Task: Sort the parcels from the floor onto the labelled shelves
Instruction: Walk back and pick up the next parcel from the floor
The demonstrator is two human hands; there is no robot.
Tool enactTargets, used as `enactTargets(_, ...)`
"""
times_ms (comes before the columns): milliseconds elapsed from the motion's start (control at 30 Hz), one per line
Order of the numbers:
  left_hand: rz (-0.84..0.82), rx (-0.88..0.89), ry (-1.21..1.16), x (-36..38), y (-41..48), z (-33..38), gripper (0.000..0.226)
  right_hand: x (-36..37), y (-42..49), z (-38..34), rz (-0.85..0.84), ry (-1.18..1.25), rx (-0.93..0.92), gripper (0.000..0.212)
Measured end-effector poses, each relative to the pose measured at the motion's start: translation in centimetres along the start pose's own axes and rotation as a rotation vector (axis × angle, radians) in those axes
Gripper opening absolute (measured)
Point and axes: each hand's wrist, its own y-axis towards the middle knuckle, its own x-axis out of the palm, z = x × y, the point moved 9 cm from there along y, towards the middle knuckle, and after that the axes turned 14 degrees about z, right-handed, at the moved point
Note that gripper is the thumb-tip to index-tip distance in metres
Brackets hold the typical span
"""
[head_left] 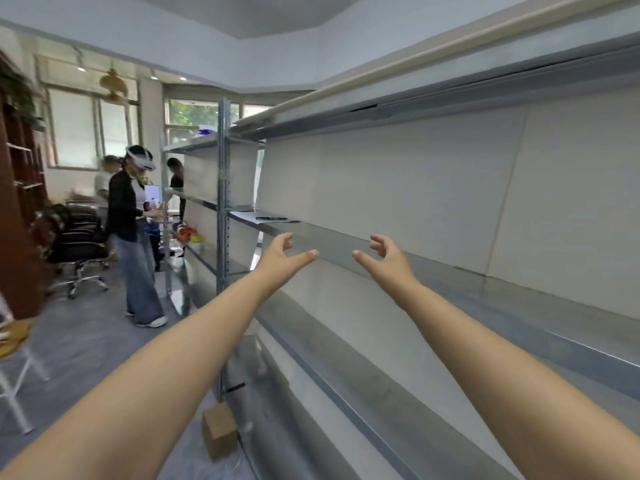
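Note:
Both my arms reach forward toward a grey metal shelf unit (450, 282) on my right. My left hand (282, 258) is open with fingers curled and apart, holding nothing, just in front of the middle shelf's edge. My right hand (386, 256) mirrors it a hand's width to the right, also open and holding nothing. A brown cardboard parcel (219, 433) stands on the floor at the foot of the shelf upright (223, 237), below my left forearm. The shelf boards near my hands are bare.
Papers and pens (273, 218) lie farther along the middle shelf. A person in a headset (133, 233) stands in the aisle by a second shelf unit, with others behind. Black office chairs (78, 247) and a brown cabinet (17, 216) line the left side.

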Motion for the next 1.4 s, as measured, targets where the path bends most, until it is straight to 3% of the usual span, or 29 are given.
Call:
enactTargets(533,0.212,-0.153,0.209,-17.7,9.1,-12.7,0.076,26.2,0.2,-1.4,-0.324,0.153,0.022,0.061)
enactTargets(1267,0.457,-0.235,0.339,-24.2,24.8,-23.9,0.075,51.4,9.7,1.7,-0.663,0.212,-0.028,0.065)
enactTargets(1400,0.492,-0.22,0.348,-27.0,28.9,-26.3,0.074,56.8,11.2,1.6,-0.664,0.228,-0.029,0.065)
